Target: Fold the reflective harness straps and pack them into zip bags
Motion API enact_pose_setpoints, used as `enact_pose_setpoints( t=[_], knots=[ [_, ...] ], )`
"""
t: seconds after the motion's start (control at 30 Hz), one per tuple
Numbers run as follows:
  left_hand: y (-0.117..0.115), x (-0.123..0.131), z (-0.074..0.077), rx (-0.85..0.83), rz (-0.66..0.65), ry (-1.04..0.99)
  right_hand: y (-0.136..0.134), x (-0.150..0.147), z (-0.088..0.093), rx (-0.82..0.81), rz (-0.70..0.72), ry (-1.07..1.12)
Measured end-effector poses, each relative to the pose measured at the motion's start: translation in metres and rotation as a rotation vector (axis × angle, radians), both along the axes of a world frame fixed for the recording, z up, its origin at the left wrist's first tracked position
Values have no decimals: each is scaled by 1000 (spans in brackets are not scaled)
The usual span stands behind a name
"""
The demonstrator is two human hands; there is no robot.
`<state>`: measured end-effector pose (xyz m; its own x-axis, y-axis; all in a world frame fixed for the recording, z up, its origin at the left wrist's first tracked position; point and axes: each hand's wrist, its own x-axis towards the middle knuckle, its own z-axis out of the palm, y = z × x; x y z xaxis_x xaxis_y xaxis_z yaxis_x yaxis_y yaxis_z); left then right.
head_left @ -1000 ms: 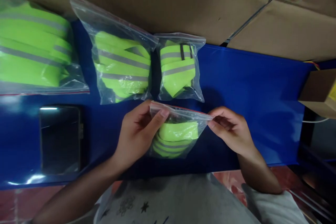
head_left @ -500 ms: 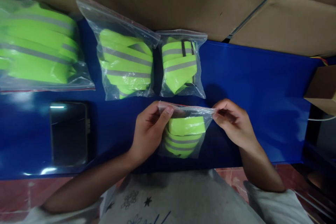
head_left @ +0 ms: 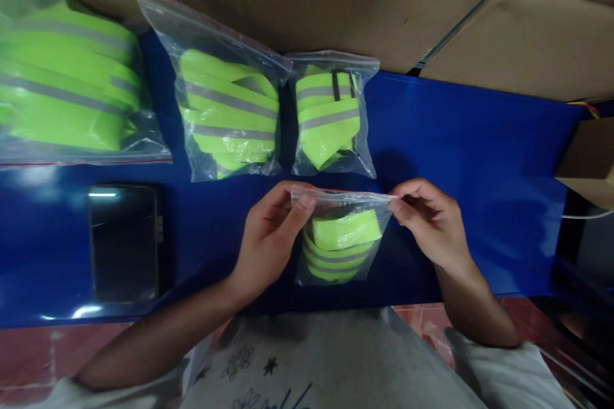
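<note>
A small clear zip bag (head_left: 345, 201) is stretched between my two hands, its red-lined top edge pulled nearly straight. Inside it lie folded neon-yellow bands with grey reflective stripes (head_left: 340, 249). My left hand (head_left: 271, 230) pinches the bag's top left corner between thumb and fingers. At the opposite top corner, my right hand (head_left: 429, 220) has the bag pinched too. Just beyond my hands lies a zip bag of neon-yellow striped material (head_left: 330, 115) with dark straps. Whether the zip of the held bag is sealed cannot be made out.
Two larger zip bags of neon-yellow striped material, one mid-left (head_left: 230, 115) and one far left (head_left: 71, 83), lie on the blue table (head_left: 460, 160). A dark phone (head_left: 125, 243) rests at left. Brown cardboard (head_left: 355, 0) borders the back; a small cardboard box (head_left: 588, 153) is at right.
The bag's top edge is pulled straighter, and my right hand has shifted slightly right. The yellow bands inside have tilted and moved a little to the right.
</note>
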<state>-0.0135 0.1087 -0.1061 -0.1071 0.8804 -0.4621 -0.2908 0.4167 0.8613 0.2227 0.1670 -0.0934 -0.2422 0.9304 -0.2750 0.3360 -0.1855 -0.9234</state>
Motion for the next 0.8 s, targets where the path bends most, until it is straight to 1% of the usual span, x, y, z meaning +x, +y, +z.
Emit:
enact_pose_setpoints(
  t=[0.13, 0.4, 0.6, 0.8],
  knots=[
    [1, -1, 2, -13, -17, 16, -1, 1, 0, 13, -6, -39],
    [-2, 1, 0, 1, -21, 21, -6, -1, -3, -20, 26, -30],
    [-4, 4, -1, 18, -24, 24, -6, -1, -4, 15, 34, -11],
    [-4, 6, 1, 22, -38, 56, -7, 0, -3, -7, 60, -9]
  ],
)
